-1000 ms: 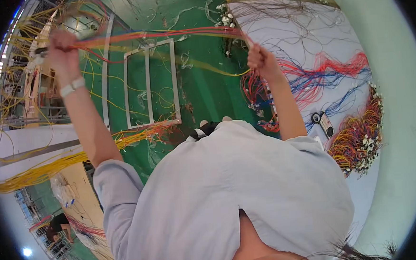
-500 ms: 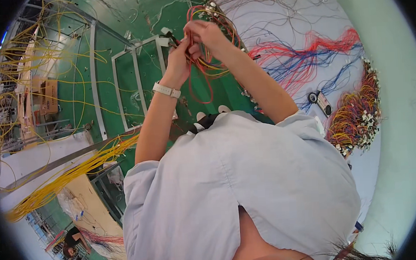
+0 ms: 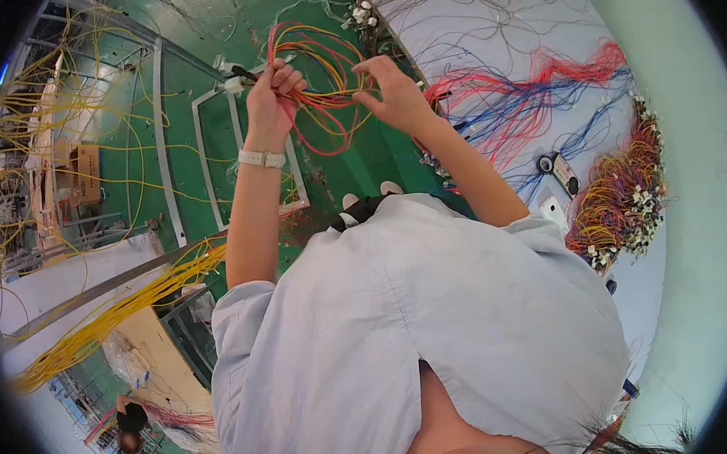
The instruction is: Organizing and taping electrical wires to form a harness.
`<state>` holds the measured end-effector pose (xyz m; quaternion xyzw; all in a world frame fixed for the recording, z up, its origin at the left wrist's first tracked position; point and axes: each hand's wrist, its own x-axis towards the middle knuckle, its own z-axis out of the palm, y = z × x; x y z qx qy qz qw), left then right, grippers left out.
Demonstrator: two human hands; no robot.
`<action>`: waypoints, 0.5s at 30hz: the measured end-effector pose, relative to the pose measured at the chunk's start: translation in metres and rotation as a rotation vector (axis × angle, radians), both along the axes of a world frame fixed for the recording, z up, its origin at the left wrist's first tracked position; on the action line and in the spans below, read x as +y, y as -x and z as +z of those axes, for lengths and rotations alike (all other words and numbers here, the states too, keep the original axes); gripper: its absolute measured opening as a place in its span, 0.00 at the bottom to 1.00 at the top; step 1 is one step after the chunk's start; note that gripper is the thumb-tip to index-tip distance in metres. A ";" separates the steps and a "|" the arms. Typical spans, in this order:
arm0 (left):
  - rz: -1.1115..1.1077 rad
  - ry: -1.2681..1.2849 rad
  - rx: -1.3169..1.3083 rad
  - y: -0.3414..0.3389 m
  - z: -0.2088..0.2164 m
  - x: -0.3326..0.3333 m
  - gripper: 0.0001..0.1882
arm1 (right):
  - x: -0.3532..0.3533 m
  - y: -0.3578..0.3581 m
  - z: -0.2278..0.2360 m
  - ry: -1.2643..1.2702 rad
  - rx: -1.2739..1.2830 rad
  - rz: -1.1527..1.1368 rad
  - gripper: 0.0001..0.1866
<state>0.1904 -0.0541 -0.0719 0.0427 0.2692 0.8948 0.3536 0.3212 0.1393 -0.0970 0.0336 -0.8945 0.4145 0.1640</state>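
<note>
A coiled wire harness (image 3: 317,48) of red, yellow and a few darker wires hangs in loops between my two hands. My left hand (image 3: 273,102) is closed around the bundle at the left side of the coil. Beyond that fist a black end with a white connector (image 3: 234,84) sticks out to the left. At the right side of the loops is my right hand (image 3: 395,94), its thumb and fingers apart with the wires between or just behind them. One red loop dangles lowest, below the rest.
On the right, a white table (image 3: 506,39) carries red and blue wires (image 3: 550,78), a tape roll (image 3: 545,165) and a heap of bundled harnesses (image 3: 616,203). Metal frames (image 3: 165,139) stand on the green floor at left, with yellow wires (image 3: 119,313) draped nearby. Another person (image 3: 131,420) is at lower left.
My hands have drawn apart: the left moved left, the right moved right and slightly nearer. The gathered wires now spread as an open coil between them.
</note>
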 end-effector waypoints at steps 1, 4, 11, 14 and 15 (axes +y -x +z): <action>-0.005 -0.029 -0.002 0.002 0.001 -0.005 0.10 | 0.002 0.003 -0.006 -0.047 0.121 -0.067 0.20; -0.045 -0.060 0.051 0.008 0.011 -0.017 0.11 | 0.011 0.004 -0.060 -0.048 0.220 -0.188 0.19; 0.034 0.111 0.135 0.002 0.015 -0.029 0.11 | 0.059 -0.005 -0.044 0.678 -0.408 0.077 0.18; -0.015 0.178 0.123 -0.008 0.008 -0.016 0.11 | 0.086 0.005 0.006 0.839 -0.337 0.142 0.15; -0.029 0.176 0.145 -0.010 0.005 -0.014 0.11 | 0.085 0.008 0.015 0.841 -0.333 0.139 0.15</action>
